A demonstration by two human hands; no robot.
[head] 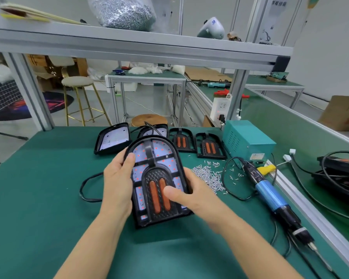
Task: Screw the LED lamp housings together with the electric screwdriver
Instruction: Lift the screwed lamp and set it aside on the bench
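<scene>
Left hand [117, 184] | right hand [191, 196] | grip lamp housing [155, 178] between them

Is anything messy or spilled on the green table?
Yes. A pile of small silver screws lies loose on the mat, right of the lamp housing both hands hold, with strays scattered toward the screwdriver. They sit in no tray. Nothing looks broken.

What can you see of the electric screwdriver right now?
The electric screwdriver lies untouched on the green mat, right of both hands, beside the loose screws. It has a glossy blue barrel, a black rear section with a switch, a black nose and a thin metal bit pointing toward the viewer. Its black cable loops back toward the teal power supply box.
</scene>
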